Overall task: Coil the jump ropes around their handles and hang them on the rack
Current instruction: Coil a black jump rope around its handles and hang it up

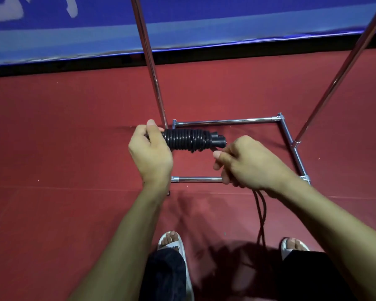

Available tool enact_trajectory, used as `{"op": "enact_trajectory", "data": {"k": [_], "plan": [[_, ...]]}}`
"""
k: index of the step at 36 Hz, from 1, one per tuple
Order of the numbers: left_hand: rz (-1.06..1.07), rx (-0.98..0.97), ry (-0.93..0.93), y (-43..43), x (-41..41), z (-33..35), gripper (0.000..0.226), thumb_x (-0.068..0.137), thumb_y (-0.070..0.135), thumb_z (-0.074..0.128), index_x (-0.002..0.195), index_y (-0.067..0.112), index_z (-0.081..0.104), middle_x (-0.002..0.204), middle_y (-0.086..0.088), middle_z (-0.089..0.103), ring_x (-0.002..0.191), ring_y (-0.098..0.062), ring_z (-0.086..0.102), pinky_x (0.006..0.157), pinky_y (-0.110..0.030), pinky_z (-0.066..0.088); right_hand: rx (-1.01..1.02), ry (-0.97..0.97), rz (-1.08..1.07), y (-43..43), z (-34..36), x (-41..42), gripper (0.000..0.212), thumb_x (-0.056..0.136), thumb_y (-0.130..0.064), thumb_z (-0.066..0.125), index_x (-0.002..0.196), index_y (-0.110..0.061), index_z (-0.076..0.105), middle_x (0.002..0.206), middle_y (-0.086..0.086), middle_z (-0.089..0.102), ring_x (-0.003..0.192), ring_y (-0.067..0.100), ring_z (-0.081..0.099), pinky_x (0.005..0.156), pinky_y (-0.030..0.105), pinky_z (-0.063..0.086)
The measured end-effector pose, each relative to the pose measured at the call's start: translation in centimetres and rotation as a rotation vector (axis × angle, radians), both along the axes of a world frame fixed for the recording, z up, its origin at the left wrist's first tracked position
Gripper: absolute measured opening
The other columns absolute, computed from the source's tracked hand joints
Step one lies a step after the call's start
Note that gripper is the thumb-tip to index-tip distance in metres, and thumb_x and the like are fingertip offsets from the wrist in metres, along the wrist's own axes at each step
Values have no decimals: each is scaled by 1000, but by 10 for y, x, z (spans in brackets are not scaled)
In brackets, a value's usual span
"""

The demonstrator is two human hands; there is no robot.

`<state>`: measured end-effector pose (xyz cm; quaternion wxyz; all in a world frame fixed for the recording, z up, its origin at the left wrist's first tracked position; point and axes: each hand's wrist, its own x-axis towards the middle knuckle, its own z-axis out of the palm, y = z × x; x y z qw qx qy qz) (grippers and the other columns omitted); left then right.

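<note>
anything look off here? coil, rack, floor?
Minor only. The coil is neat near the left hand but bunches and overlaps at its right end. The loose rope hangs from the right hand toward the floor. The red mat puckers beside the rack post.

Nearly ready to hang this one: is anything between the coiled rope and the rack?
Nothing visible stands between the coiled rope and the poles of the rack; the rack's top is out of frame. The uncoiled tail hangs from the right grip toward the floor, so winding is unfinished.
</note>
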<state>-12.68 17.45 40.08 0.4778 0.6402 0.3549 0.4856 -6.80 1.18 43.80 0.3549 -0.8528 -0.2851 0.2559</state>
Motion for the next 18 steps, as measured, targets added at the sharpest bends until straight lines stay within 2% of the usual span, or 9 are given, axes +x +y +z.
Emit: {"op": "enact_trajectory", "data": {"k": [2,4,7,10,12,14,16,18], "plan": [[-34,160,28,-1,-5,2,34,97,22,47,65,14,54,51,10,43,48,-5,40,55,-26,35,-12,50,1,-1,3,1,41,102,-28,46,73,-7,67,48,-1,63,36,4,46,47,21,36],[-71,282,51,0,-8,2,33,98,19,46,69,5,56,52,12,43,49,-5,43,52,-20,32,0,113,-29,-2,4,2,43,103,-26,45,74,-4,67,44,-1,59,34,8,41,41,19,34],[-104,438,113,2,-13,3,37,97,25,44,71,0,55,53,1,49,52,-17,45,54,-33,35,35,183,-68,-7,6,5,36,99,-26,57,77,0,68,43,1,54,36,14,36,36,17,29],[-180,540,164,3,-17,6,36,97,24,44,73,-1,55,57,-13,55,55,-25,45,54,-40,37,-73,-16,35,-11,9,10,26,76,-36,82,82,-15,68,49,-4,56,41,13,45,42,19,37],[-251,572,194,3,-19,7,34,96,21,46,72,-1,56,57,-14,57,55,-26,46,55,-40,37,-152,-247,122,-14,8,14,23,72,-37,84,81,-22,69,60,-4,62,57,12,58,57,25,46],[-323,561,226,4,-20,8,33,95,21,47,71,0,57,55,-5,54,56,-23,47,54,-35,36,-119,-385,191,-16,7,19,12,76,-35,82,77,-26,73,63,-8,63,62,4,56,63,27,44],[-395,486,247,5,-20,9,32,94,23,47,69,7,58,53,7,49,52,-14,46,52,-25,34,-69,-407,284,-19,6,27,9,78,-34,80,77,-26,76,63,-11,62,61,0,54,64,25,41],[-472,392,247,6,-21,10,31,93,25,47,65,16,57,51,11,47,49,-4,44,50,-18,33,-2,-347,363,-22,4,34,9,77,-31,80,79,-22,78,67,-14,63,65,-1,56,64,16,40]]}}
